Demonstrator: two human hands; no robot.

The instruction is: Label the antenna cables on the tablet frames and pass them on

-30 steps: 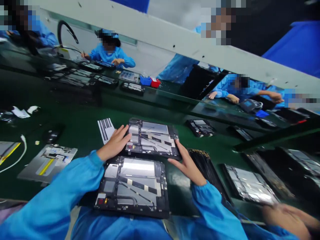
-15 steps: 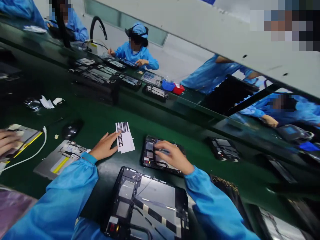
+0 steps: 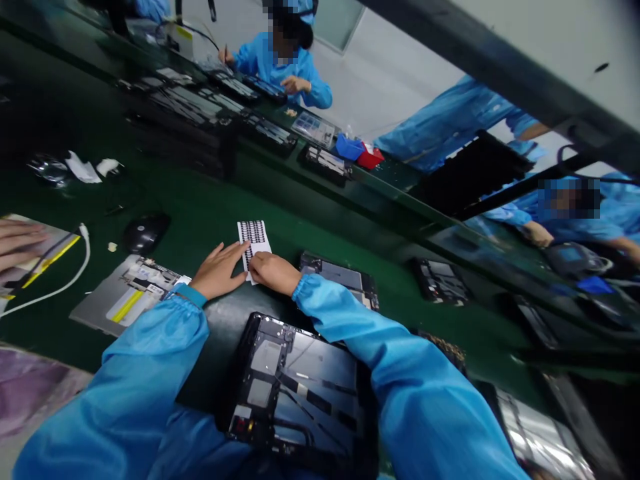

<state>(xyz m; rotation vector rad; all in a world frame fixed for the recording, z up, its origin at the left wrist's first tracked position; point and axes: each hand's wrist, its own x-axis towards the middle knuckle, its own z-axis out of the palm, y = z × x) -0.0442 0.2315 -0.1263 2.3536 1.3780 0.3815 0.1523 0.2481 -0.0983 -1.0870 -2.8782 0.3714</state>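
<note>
A white sheet with rows of small black stickers (image 3: 253, 232) lies on the green bench in front of me. My left hand (image 3: 219, 271) rests at its left edge, fingers outstretched and fingertips touching it. Over the sheet's lower right part, my right hand (image 3: 273, 272) has its fingers curled together; whatever they pinch is hidden. Behind my right sleeve is a black device housing (image 3: 341, 272), partly covered. Nearest me, a larger-looking open tablet housing (image 3: 320, 360) shows a silver panel, dark cables and tape strips.
A computer mouse (image 3: 146, 232) and a grey panel with yellow tape (image 3: 107, 300) are at left. Another person's hand (image 3: 20, 241) rests beyond a white cable (image 3: 86, 257). More housings (image 3: 440, 280) lie at right. Co-workers in blue sit across the raised shelf.
My right hand has moved left from the far housing to the sticker sheet. My left hand stays at the sheet's edge. The camera view has shifted a little.
</note>
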